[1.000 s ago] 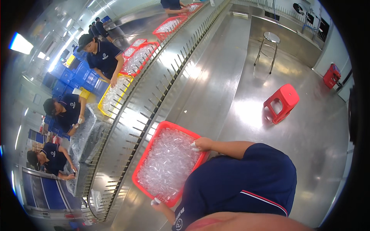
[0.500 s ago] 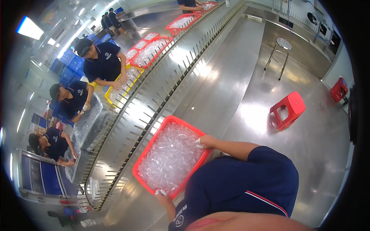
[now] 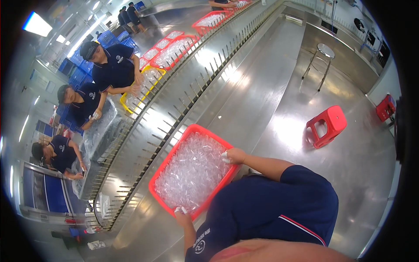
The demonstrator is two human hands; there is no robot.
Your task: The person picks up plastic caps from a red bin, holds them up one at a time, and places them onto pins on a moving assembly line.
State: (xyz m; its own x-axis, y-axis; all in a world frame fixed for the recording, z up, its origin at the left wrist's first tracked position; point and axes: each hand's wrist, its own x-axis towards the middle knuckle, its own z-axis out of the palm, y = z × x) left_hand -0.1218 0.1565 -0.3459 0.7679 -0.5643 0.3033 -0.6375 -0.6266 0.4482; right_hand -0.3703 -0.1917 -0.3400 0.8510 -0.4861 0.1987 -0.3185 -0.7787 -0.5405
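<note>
A red plastic basket [image 3: 164,201] is in front of me, heaped with small clear plastic tube-like pieces [image 3: 192,168]. My left hand [image 3: 183,215] is closed on its near lower rim. At the basket's right side, my right hand [image 3: 235,156] grips the rim. White coverings show on some fingertips of both hands. The basket is over the metal bench beside the spiked conveyor; whether it rests on the bench I cannot tell.
A conveyor with upright metal pins [image 3: 179,102] runs diagonally past the bench [image 3: 248,98]. Across it, several people work by a yellow basket [image 3: 150,89] and red baskets [image 3: 176,54]. A red plastic stool [image 3: 334,124] and a round metal stool [image 3: 325,51] stand to the right.
The red basket has shifted slightly toward the upper left, its far edge rising in the picture. Both hands stay on its rim. The whole view has shifted a little.
</note>
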